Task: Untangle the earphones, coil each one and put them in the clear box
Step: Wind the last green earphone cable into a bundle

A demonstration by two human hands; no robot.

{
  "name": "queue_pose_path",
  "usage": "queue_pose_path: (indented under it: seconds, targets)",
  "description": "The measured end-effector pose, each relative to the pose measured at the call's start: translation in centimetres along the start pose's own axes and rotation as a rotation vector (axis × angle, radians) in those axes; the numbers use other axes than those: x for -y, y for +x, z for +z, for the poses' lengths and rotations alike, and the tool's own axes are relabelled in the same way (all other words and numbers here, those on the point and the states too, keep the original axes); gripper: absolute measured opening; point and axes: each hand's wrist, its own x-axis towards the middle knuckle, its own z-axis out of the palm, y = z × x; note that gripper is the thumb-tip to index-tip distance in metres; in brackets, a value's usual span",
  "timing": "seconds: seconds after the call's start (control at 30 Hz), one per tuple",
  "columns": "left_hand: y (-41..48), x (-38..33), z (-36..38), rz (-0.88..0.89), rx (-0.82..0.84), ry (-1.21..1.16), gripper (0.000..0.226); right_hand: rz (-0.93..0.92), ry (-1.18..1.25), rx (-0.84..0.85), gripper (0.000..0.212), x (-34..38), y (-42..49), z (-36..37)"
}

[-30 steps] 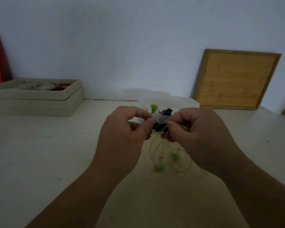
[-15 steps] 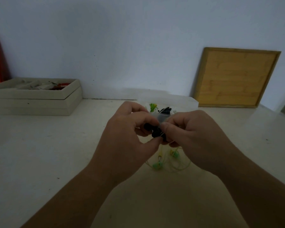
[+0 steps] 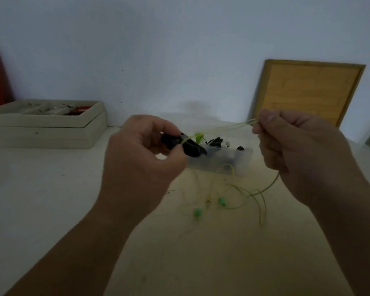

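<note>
Whereas half a second earlier both hands were bunched together over the tangle, they are now seen drawn apart above the pale table [image 3: 51, 199], just nearer than the clear box [image 3: 241, 159], which stands at the far middle and already holds dark and green items. The left hand [image 3: 143, 165] is curled round a black bundle [image 3: 186, 146], apparently another earphone; the right hand [image 3: 301, 150] pinches the yellow-green cord [image 3: 237, 124] between thumb and fingertips, the strand being pulled taut between the two. Slack loops, two green earbuds [image 3: 198, 211] and the plug [image 3: 207, 202] lie on the table near the box. Separation is judged under way; coiling is not yet begun.
</note>
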Motion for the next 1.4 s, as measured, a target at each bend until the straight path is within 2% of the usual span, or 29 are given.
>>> queue_pose_path:
  seconds: [0.17,0.43,0.5,0.6,0.7,0.83,0.9,0.93,1.0,1.07,1.13,1.2,1.23,1.33,1.4]
  targets:
    - [0.6,-0.2,-0.7,-0.068,-0.096,-0.072,0.018,0.019,-0.007,-0.048,0.028,-0.6,0.6,-0.6]
    - [1.1,0.2,-1.5,-0.071,-0.072,0.009,0.017,-0.027,0.215,-0.399,0.029,-0.4,1.9,-3.7]
    - [1.1,0.3,-1.7,-0.093,-0.057,0.014,0.016,0.019,0.201,-0.523,0.028,-0.7,2.5,-4.8]
    - [1.0,0.7,-1.7,-0.139,-0.013,0.016,0.014,0.189,0.130,-0.713,0.022,-1.3,3.3,-6.5]
    - [0.9,1.0,-1.8,-0.178,0.057,0.014,0.016,0.318,0.012,-0.782,0.019,-2.3,4.0,-8.2]
    - [0.7,1.1,-1.5,-0.168,0.155,-0.010,0.018,0.376,-0.509,-0.567,0.016,-3.3,3.4,-7.8]
    - [0.6,1.0,-1.3,-0.141,0.184,-0.023,0.019,0.317,-0.880,-0.454,0.011,-2.8,2.6,-6.2]
    - [0.6,1.0,-1.1,-0.124,0.198,-0.029,0.018,0.240,-0.993,-0.426,0.017,-2.4,2.2,-5.1]
    - [0.4,1.0,-0.9,-0.090,0.225,-0.030,0.016,0.029,-0.919,-0.366,0.022,-1.1,1.2,-3.0]
    - [0.3,1.1,-0.7,-0.057,0.241,-0.026,0.016,-0.085,-0.625,-0.135,0.021,-0.1,0.1,-0.8]
    - [0.2,1.1,-0.6,-0.027,0.253,-0.026,0.016,-0.030,-0.449,0.194,0.029,0.0,-1.0,0.9]
    - [0.2,1.0,-0.5,0.007,0.279,-0.017,0.018,0.069,-0.483,0.473,0.035,-0.1,-1.6,2.0]
    - [0.2,1.0,-0.4,0.020,0.295,-0.013,0.020,0.098,-0.524,0.562,0.034,-0.3,-1.8,2.3]
    - [0.1,1.1,-0.3,0.034,0.317,-0.023,0.023,0.117,-0.571,0.561,0.023,-0.4,-1.6,2.3]
    - [0.2,1.2,-0.2,0.029,0.330,-0.033,0.024,0.110,-0.516,0.517,0.027,-0.2,-1.5,2.1]
